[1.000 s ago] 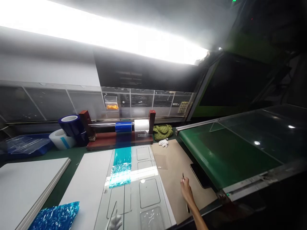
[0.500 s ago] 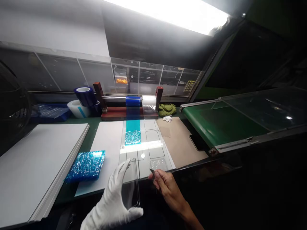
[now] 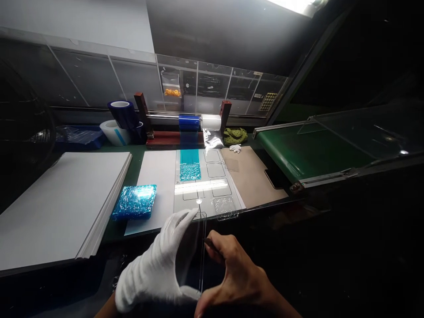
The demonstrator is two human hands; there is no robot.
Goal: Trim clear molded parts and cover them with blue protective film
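Observation:
My left hand [image 3: 162,260], in a white glove, grips a clear rectangular panel [image 3: 202,247] by its opposite edges, fingertips at the top and thumb at the bottom. The panel stands nearly edge-on before the table's front edge. My bare right hand [image 3: 238,267] pinches a small dark pointed blade [image 3: 212,245], whose tip is at the panel's right edge. Its thumb stretches down to the panel's lower corner. Behind my hands lies a clear sheet [image 3: 187,211] over outlined rectangles. A blue film strip [image 3: 189,155] and a crinkled clear film piece [image 3: 225,206] lie on it.
Blue film-covered pieces [image 3: 135,201] are stacked left, beside a thick white paper stack [image 3: 73,198]. A film roll holder [image 3: 165,138] stands behind, with spare rolls [image 3: 121,115] to its left. Rightward are brown board [image 3: 251,176], a phone [image 3: 274,179] and a green conveyor [image 3: 298,152].
The panel has turned more edge-on. My right hand has moved toward it, bringing the blade to its edge and the thumb down by its lower corner. The camera view has tilted down.

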